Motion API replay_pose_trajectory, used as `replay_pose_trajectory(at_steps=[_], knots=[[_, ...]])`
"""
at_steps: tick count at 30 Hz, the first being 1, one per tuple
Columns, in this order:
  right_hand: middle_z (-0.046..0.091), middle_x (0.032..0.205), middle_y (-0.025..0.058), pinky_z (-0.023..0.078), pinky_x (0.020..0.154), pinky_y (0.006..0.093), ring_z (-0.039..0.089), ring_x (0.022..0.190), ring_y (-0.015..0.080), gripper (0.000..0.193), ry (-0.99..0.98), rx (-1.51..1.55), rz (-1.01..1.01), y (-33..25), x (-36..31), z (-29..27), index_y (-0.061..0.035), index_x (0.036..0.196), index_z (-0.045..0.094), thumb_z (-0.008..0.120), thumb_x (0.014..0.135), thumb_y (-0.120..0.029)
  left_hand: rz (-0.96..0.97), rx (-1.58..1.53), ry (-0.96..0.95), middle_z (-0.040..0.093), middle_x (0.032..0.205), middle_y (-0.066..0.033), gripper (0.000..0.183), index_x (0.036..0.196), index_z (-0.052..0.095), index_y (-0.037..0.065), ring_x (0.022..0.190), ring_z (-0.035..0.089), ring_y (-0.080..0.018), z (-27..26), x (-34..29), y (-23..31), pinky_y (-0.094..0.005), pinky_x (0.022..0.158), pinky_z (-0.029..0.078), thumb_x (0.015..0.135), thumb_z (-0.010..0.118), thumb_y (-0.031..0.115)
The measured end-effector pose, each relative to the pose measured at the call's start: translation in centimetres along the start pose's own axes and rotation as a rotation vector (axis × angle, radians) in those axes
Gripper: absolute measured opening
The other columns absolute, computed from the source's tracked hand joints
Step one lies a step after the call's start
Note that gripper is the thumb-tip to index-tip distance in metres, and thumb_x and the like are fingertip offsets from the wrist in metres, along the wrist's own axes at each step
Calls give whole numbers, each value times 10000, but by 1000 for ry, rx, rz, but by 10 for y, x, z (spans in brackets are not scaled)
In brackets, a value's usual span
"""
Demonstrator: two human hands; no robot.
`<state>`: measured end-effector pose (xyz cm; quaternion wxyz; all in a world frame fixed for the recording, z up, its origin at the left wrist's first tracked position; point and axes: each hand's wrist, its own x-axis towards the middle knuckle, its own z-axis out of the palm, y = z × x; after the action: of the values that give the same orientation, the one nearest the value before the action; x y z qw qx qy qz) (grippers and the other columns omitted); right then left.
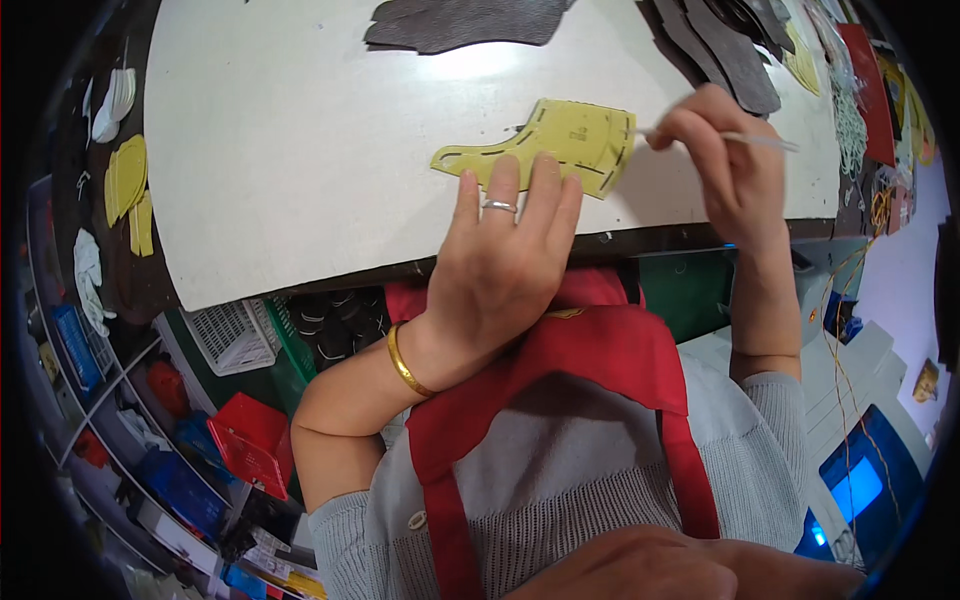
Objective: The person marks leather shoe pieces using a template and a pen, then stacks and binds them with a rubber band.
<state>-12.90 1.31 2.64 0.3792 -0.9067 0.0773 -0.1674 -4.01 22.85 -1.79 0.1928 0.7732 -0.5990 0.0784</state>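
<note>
A yellow pattern template (585, 125) with dark slits along its edges lies flat on the white work board (290, 170). My left hand (505, 225), wearing a ring and a gold bangle, rests on the template's near edge with the fingers stretched out. In my right hand (735, 160) a thin pale pen (765, 141) is pinched between thumb and fingers, slightly blurred. Its tip points left, at the right end of the template; whether it touches is hard to tell. A small dark bit (517, 128) shows at the template's far edge.
Dark leather pieces (470, 22) lie at the far edge, with more leather strips (725, 55) at the far right. Pale cords (850, 130) hang on the right. Yellow pieces (125, 178) sit at the left. Below the table are a white basket (232, 335) and a red bin (250, 445).
</note>
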Motion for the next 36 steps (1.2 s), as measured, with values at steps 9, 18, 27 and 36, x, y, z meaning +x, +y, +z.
replay_pose_trajectory(at_steps=[9, 18, 27, 36], knots=[[616, 696, 115, 488, 537, 410, 626, 598, 332, 184, -87, -336, 5, -22, -32, 24, -54, 875, 597, 578, 993, -192, 8, 48, -69, 666, 1189, -133, 288, 1108, 708, 50, 1024, 618, -320, -2, 7, 0, -360, 843, 557, 846, 619, 133], [674, 859, 114, 524, 748, 438, 663, 857, 325, 224, -156, -424, 153, -3, 17, 27, -49, 962, 647, 628, 934, -270, 16, 128, -62, 681, 1095, -74, 234, 1036, 711, 84, 872, 664, -236, -2, 14, -8, -284, 630, 567, 809, 664, 116], [745, 957, 40, 500, 817, 237, 658, 879, 97, 338, 326, -362, 623, 69, 4, -96, -11, 1201, 708, 639, 1007, -279, -92, 91, 109, 549, 960, -111, 340, 1025, 592, 9, 917, 564, -286, 10, 54, -66, -389, 818, 487, 799, 761, 199], [724, 873, 43, 510, 735, 245, 632, 798, 76, 268, -4, 172, 306, 28, 9, 11, -3, 1076, 710, 666, 984, -251, -59, -190, -1, 594, 1192, -159, 602, 1223, 617, -23, 1096, 581, -343, -4, -12, -4, -437, 947, 483, 712, 825, 218]])
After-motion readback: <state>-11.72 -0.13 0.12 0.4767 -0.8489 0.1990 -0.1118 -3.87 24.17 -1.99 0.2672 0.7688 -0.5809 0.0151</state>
